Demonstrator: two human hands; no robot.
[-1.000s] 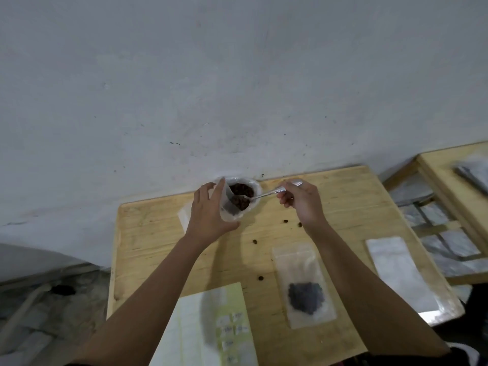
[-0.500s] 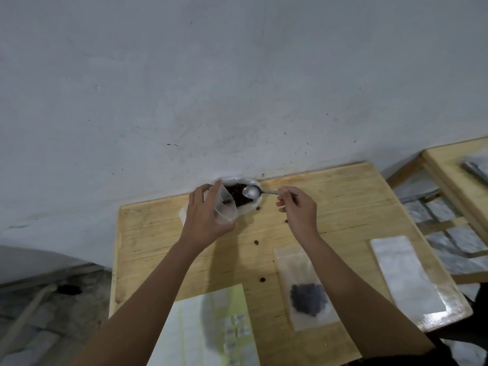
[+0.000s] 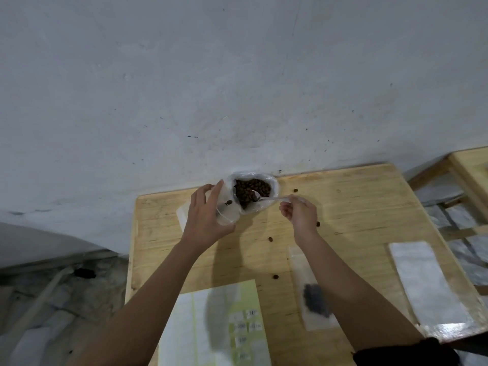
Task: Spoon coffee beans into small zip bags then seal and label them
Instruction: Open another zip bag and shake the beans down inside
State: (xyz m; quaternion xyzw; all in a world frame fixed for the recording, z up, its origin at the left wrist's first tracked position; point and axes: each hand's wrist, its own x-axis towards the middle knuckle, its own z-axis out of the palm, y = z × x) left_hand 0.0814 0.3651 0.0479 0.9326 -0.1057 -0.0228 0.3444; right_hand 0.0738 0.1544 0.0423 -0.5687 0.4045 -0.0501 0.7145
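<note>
A clear plastic bag of coffee beans [image 3: 253,191] stands open at the table's far edge by the wall. My left hand [image 3: 208,220] grips a small clear zip bag [image 3: 227,211] next to it; a bean or two shows inside. My right hand [image 3: 299,213] pinches the handle of a metal spoon [image 3: 265,198] whose bowl dips into the beans. A filled zip bag [image 3: 314,299] lies flat near my right forearm, partly hidden by it.
The wooden table [image 3: 356,207] has loose beans [image 3: 270,239] scattered on it. A label sheet [image 3: 224,326] lies at the near edge. A stack of empty zip bags [image 3: 427,283] lies at the right. A second wooden table [image 3: 470,165] stands further right.
The spoon emptied its beans and went back over the big bag; its bowl now dips into the beans. My left hand keeps hold of the small bag.
</note>
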